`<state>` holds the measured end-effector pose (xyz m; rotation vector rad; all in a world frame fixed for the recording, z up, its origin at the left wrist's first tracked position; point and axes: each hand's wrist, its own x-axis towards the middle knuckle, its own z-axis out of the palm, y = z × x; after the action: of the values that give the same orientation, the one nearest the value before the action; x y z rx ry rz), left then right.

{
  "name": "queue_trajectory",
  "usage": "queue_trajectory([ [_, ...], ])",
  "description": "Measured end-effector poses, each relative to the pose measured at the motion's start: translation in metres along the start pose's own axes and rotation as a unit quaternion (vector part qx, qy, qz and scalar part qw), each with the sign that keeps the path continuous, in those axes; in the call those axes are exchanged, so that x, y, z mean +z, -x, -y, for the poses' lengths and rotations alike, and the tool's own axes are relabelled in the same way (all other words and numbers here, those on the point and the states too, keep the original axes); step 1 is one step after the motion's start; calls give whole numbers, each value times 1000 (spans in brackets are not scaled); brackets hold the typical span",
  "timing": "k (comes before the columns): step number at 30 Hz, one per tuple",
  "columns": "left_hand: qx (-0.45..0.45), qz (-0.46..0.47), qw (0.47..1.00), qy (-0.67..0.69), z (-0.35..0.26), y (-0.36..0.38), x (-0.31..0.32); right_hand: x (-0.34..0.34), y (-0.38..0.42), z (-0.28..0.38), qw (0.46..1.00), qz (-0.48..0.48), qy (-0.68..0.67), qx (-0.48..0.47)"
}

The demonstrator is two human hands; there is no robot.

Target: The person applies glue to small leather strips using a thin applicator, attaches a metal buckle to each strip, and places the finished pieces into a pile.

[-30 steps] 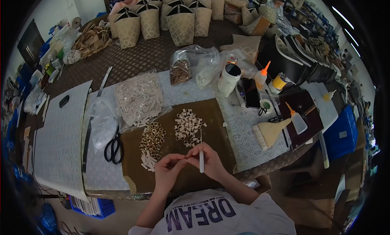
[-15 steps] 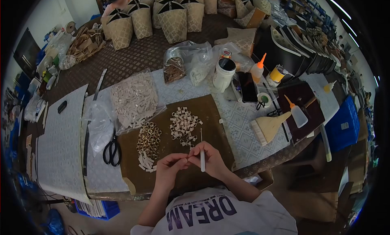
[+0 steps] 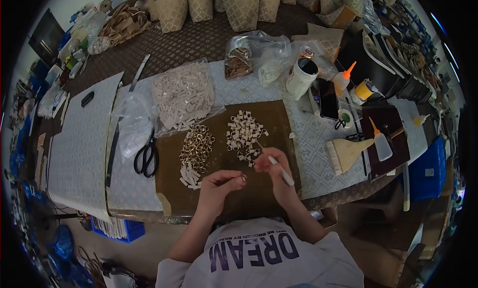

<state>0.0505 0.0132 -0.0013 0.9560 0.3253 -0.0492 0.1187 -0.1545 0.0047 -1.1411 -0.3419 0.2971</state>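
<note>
My left hand (image 3: 222, 185) is closed in a pinch on a small metal ring (image 3: 243, 178), possibly with a pale strip on it. My right hand (image 3: 277, 169) grips a thin tool with a white handle (image 3: 283, 172); its slim tip points up and away from me. Just beyond the right hand lies a pile of rings wrapped in pale strips (image 3: 244, 131). Bare gold-coloured rings (image 3: 196, 146) form a heap beyond my left hand, and loose pale strips (image 3: 189, 175) lie at its near end. Everything here rests on a brown mat (image 3: 174, 188).
A clear bag of pale strips (image 3: 181, 94) lies behind the mat. Black scissors (image 3: 146, 158) are on the left. To the right are a wide brush (image 3: 348, 153), a glue bottle (image 3: 382, 146), a phone (image 3: 328, 100) and a white tub (image 3: 301, 79). Patterned bags (image 3: 241, 9) stand at the back.
My hands have moved apart. The left keeps a small ring at its fingertips; the right has shifted right and tilted the white-handled tool. The camera view has shifted too.
</note>
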Motion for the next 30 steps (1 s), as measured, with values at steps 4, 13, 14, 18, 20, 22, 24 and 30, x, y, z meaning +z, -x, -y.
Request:
queue_trajectory([
  [4,-46,-3,993,106,-3,0,-6,-6,-2,18,997,-29,64,43],
  [13,-51,12,993,101,-6,5,-7,3,4,9,998,-30,18,45],
  [14,-50,10,994,94,-7,5,-6,3,4,8,998,-30,27,44],
  [18,-58,5,994,92,-8,5,-7,6,3,9,998,-22,48,47],
  [20,-64,5,994,88,-8,5,-7,7,3,10,997,-12,65,46],
  [22,-63,3,994,91,-7,5,-7,8,2,10,996,-13,77,45],
  [24,-64,4,993,96,-7,4,-7,9,1,10,995,-23,83,44],
  [30,-65,-2,991,113,-6,3,-9,0,1,5,999,-46,13,23],
])
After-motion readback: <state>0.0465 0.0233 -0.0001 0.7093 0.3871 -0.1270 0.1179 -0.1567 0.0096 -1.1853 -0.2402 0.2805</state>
